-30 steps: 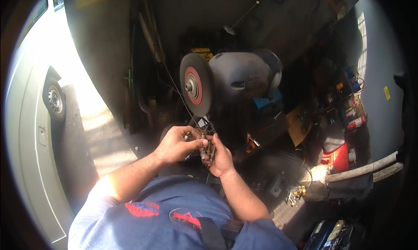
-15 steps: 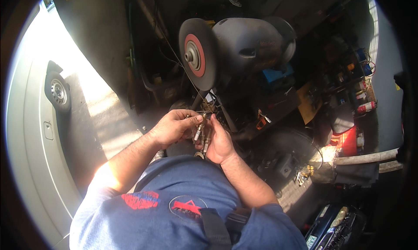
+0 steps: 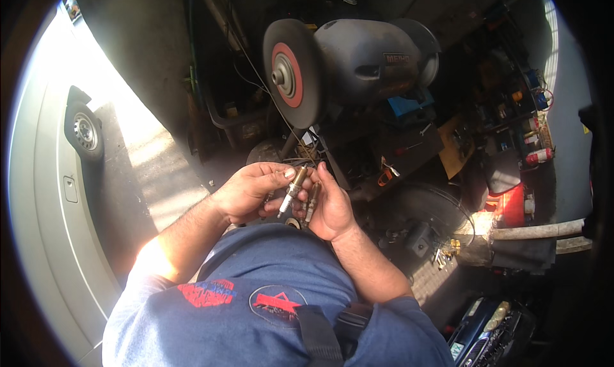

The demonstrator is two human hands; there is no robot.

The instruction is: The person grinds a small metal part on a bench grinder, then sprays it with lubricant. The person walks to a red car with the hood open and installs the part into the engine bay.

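My left hand (image 3: 251, 191) pinches a spark plug (image 3: 291, 191) with a white insulator and brass-coloured body, holding it tilted between thumb and fingers. My right hand (image 3: 330, 204) is cupped beside it, palm up, holding a second spark plug (image 3: 312, 200) against its fingers. Both hands meet close together in front of my chest, above my blue shirt (image 3: 268, 303). A bench grinder (image 3: 358, 60) with a dark wheel and red hub (image 3: 289, 72) stands just beyond the hands.
A white vehicle (image 3: 45, 194) with a wheel (image 3: 83, 131) stands at the left on sunlit pavement. Cluttered tools and parts lie right of the grinder. A red container (image 3: 511, 204) and a pale hose (image 3: 537, 231) sit at the right. A dark case (image 3: 492, 335) lies lower right.
The view has tilted so the grinder sits higher in the picture. My hands have stayed together with the spark plugs, and the left-hand plug is now held out more plainly.
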